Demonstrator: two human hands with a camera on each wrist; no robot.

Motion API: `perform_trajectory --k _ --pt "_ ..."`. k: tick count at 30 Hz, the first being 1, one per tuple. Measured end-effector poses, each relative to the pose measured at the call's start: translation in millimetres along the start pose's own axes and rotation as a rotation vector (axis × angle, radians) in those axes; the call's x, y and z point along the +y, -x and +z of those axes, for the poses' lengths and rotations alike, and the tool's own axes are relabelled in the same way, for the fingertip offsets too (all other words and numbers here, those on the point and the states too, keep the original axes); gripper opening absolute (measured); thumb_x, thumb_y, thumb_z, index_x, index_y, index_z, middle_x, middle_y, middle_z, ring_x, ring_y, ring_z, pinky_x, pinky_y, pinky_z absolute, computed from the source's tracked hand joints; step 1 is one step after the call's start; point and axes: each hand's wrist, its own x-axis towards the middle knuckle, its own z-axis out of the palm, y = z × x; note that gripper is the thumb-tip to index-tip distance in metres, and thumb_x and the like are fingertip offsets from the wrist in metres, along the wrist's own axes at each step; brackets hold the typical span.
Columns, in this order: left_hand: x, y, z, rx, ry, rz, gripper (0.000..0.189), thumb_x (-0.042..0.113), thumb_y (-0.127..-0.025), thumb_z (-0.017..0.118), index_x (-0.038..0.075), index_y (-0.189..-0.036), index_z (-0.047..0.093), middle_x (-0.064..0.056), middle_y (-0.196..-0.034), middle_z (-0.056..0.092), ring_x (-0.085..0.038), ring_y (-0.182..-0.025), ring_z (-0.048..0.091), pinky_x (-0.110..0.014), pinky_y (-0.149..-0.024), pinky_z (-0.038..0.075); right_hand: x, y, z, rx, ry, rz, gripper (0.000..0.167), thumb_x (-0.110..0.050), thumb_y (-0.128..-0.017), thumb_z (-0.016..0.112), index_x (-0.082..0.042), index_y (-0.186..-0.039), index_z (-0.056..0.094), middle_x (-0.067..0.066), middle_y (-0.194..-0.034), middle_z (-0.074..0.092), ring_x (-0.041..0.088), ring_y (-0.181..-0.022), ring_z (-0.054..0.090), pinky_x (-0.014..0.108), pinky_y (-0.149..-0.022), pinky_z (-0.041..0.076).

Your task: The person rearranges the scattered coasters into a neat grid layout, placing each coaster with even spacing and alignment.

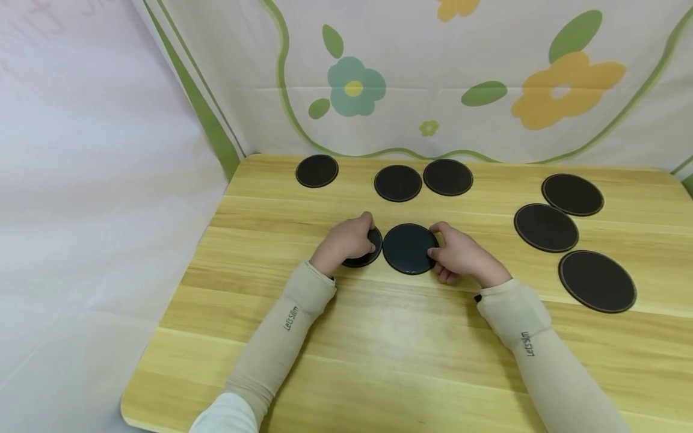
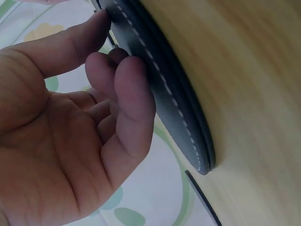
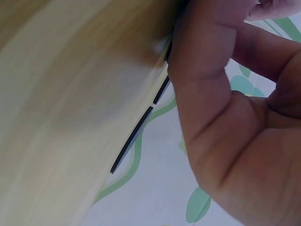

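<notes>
- The left hand [image 1: 346, 238] grips the front-left disc [image 1: 368, 259] with curled thumb and fingers, hiding much of it from my feed.
- Just to its right I see the front-right disc [image 1: 408, 248], rims touching or nearly; being round, it gives me no long axis.
- The right hand [image 1: 460, 255], the nearer one, pinches that disc's right edge; the disc lies leftward of it.
- Farther right, three dark discs [image 1: 597, 281] lie on the wooden table [image 1: 379, 349].
</notes>
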Motion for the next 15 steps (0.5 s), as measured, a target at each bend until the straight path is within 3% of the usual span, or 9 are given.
perform_trajectory --k 8,15 --pt "-0.5 1.4 -0.9 -0.014 -0.006 -0.008 0.041 0.023 -0.098 0.068 0.007 -0.133 0.053 -0.013 -0.125 0.065 -0.027 -0.106 0.063 -0.038 -0.088 0.050 1.6 -2.1 1.4 -0.008 -0.003 -0.008 0.060 -0.008 -0.105 0.050 -0.001 -0.157 0.021 0.018 -0.073 0.063 0.025 -0.054 0.065 0.038 -0.051 0.057" --pt "9.0 -1.1 0.1 -0.020 -0.043 -0.086 0.050 0.040 -0.103 0.059 0.009 -0.140 0.047 -0.011 -0.125 0.065 -0.028 -0.106 0.064 -0.041 -0.087 0.051 4.0 -4.4 -2.2 -0.018 -0.005 -0.002 0.059 -0.009 -0.105 0.050 0.000 -0.157 0.021 0.019 -0.073 0.063 0.026 -0.055 0.065 0.039 -0.052 0.057"
